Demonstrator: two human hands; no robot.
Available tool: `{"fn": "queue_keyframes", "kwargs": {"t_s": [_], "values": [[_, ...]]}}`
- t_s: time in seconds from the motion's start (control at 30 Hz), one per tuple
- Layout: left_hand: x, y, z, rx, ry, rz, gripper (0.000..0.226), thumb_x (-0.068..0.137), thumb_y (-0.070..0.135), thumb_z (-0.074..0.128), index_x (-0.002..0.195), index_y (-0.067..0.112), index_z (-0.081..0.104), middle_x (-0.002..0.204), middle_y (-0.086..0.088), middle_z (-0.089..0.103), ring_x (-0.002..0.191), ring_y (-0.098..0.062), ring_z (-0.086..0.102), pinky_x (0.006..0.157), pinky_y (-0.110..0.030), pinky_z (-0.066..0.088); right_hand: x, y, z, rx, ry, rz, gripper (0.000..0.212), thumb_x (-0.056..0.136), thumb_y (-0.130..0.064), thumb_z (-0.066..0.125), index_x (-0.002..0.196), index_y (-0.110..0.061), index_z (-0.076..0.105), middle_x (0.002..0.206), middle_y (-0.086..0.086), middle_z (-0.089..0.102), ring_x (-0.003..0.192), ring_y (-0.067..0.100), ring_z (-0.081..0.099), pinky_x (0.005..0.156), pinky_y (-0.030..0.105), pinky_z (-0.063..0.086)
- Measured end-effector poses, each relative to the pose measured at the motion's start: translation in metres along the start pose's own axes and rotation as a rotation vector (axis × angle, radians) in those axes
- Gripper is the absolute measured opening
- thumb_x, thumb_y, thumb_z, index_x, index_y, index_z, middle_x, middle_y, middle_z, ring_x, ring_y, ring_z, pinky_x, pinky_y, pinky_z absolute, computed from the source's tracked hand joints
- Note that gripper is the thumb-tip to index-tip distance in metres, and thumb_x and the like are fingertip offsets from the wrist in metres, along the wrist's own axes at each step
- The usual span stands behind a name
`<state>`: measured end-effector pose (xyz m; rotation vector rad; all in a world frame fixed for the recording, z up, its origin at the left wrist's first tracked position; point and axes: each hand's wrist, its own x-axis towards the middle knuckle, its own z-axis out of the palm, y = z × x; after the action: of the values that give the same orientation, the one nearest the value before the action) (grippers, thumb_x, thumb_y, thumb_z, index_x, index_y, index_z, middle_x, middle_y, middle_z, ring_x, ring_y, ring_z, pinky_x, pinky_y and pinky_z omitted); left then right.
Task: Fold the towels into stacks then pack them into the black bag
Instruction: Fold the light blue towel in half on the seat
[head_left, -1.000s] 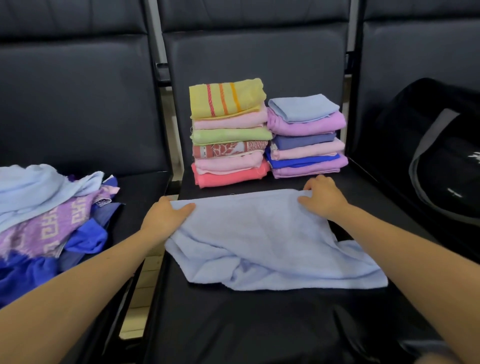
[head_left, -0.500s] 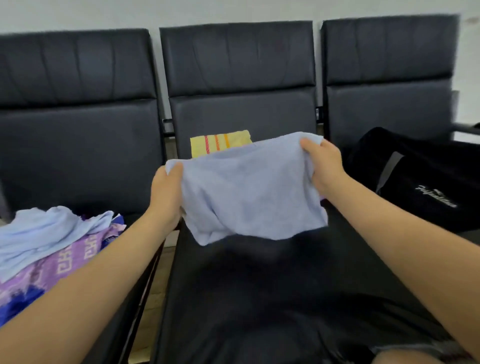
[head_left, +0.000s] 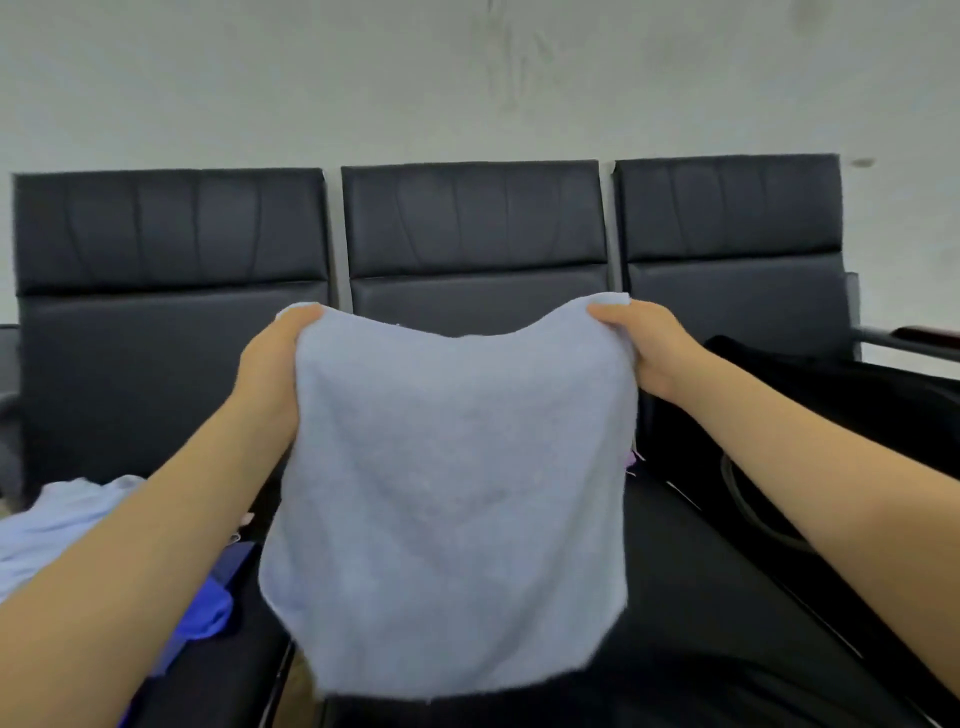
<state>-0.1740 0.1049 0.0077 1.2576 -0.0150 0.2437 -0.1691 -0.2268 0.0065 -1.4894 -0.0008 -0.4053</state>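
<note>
The blue towel (head_left: 447, 499) is now held higher than half a second ago, raised in front of the middle chair (head_left: 472, 218) and hanging full length. Its top left corner is gripped by the left hand (head_left: 270, 364), its top right corner by the right hand (head_left: 644, 348). The folded stacks behind the towel, partly seen earlier, are now fully hidden. Left of the towel, the unfolded pile (head_left: 67, 519) is largely covered by the left arm. Right of the towel, the black bag (head_left: 831, 395) is cut off by the frame edge.
</note>
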Motion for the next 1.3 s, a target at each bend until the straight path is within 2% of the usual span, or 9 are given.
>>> {"fn": "queue_keyframes", "kwargs": {"t_s": [0.13, 0.23, 0.4, 0.5, 0.57, 0.67, 0.93, 1.1, 1.3], "values": [[0.011, -0.023, -0.012, 0.075, -0.089, -0.228, 0.017, 0.087, 0.031, 0.061, 0.086, 0.015, 0.061, 0.077, -0.002, 0.062, 0.070, -0.018, 0.057, 0.063, -0.030, 0.045, 0.012, 0.027, -0.012, -0.029, -0.050, 0.218, 0.050, 0.070, -0.022, 0.073, 0.118, -0.011, 0.064, 0.115, 0.011, 0.069, 0.100, 0.026, 0.068, 0.081, 0.036, 0.054], [0.016, -0.068, -0.018, 0.262, -0.032, -0.300, 0.012, 0.088, 0.020, 0.064, 0.093, 0.009, 0.063, 0.082, -0.005, 0.064, 0.081, -0.022, 0.060, 0.079, -0.036, 0.051, 0.009, 0.069, -0.019, -0.199, 0.063, 0.292, 0.041, 0.073, -0.015, 0.071, 0.113, -0.006, 0.065, 0.110, 0.014, 0.068, 0.097, 0.030, 0.066, 0.086, 0.040, 0.054], [0.023, -0.159, -0.043, 0.891, -0.062, -0.010, 0.003, 0.086, 0.016, 0.063, 0.085, 0.014, 0.065, 0.094, -0.007, 0.066, 0.089, -0.024, 0.061, 0.074, -0.031, 0.046, -0.022, 0.145, -0.027, -0.722, 0.041, 0.261, 0.001, 0.083, -0.007, 0.063, 0.084, -0.007, 0.063, 0.087, 0.012, 0.061, 0.087, 0.029, 0.059, 0.075, 0.032, 0.046], [0.025, -0.177, -0.047, 1.301, -0.154, 0.157, 0.011, 0.085, 0.018, 0.058, 0.078, 0.024, 0.062, 0.086, 0.000, 0.065, 0.080, -0.019, 0.060, 0.069, -0.031, 0.047, -0.034, 0.180, -0.035, -1.028, 0.048, 0.191, 0.012, 0.082, -0.011, 0.060, 0.071, -0.014, 0.056, 0.083, 0.009, 0.062, 0.088, 0.031, 0.062, 0.073, 0.030, 0.044], [0.026, -0.181, -0.043, 1.307, -0.125, 0.169, 0.011, 0.087, 0.016, 0.056, 0.081, 0.023, 0.061, 0.085, 0.000, 0.064, 0.077, -0.019, 0.059, 0.062, -0.030, 0.045, -0.035, 0.187, -0.036, -1.092, 0.071, 0.223, 0.007, 0.084, -0.010, 0.056, 0.078, -0.014, 0.055, 0.086, 0.008, 0.065, 0.079, 0.027, 0.066, 0.071, 0.030, 0.047], [0.031, -0.190, -0.034, 1.139, -0.056, 0.092, 0.010, 0.090, 0.013, 0.054, 0.085, 0.017, 0.061, 0.082, -0.001, 0.064, 0.066, -0.017, 0.064, 0.055, -0.026, 0.044, -0.024, 0.192, -0.032, -0.758, 0.176, 0.282, 0.017, 0.087, -0.004, 0.053, 0.073, -0.013, 0.050, 0.076, 0.006, 0.062, 0.057, 0.023, 0.067, 0.056, 0.030, 0.049], [0.054, -0.205, -0.023, 0.880, 0.122, 0.052, 0.013, 0.092, 0.008, 0.053, 0.103, 0.013, 0.060, 0.097, -0.005, 0.066, 0.071, -0.014, 0.062, 0.072, -0.032, 0.056, 0.001, 0.217, -0.029, -0.323, 0.317, 0.341, 0.010, 0.087, -0.002, 0.058, 0.082, -0.011, 0.056, 0.101, 0.020, 0.066, 0.065, 0.026, 0.066, 0.075, 0.041, 0.058], [0.048, -0.214, -0.028, 1.114, -0.047, 0.221, 0.033, 0.094, 0.018, 0.055, 0.127, 0.015, 0.050, 0.131, -0.010, 0.046, 0.094, -0.017, 0.051, 0.082, -0.028, 0.041, 0.002, 0.222, -0.023, -0.647, 0.249, 0.202, 0.057, 0.085, -0.016, 0.061, 0.138, -0.012, 0.041, 0.136, 0.013, 0.044, 0.109, 0.031, 0.056, 0.090, 0.036, 0.048], [0.024, -0.215, -0.042, 1.225, -0.134, 0.262, 0.031, 0.094, 0.016, 0.053, 0.125, 0.018, 0.053, 0.129, -0.008, 0.050, 0.102, -0.020, 0.054, 0.082, -0.027, 0.043, -0.038, 0.214, 0.025, -0.906, -0.051, 0.030, 0.044, 0.089, -0.015, 0.058, 0.132, -0.013, 0.049, 0.129, 0.010, 0.051, 0.111, 0.026, 0.055, 0.089, 0.031, 0.042]]}}
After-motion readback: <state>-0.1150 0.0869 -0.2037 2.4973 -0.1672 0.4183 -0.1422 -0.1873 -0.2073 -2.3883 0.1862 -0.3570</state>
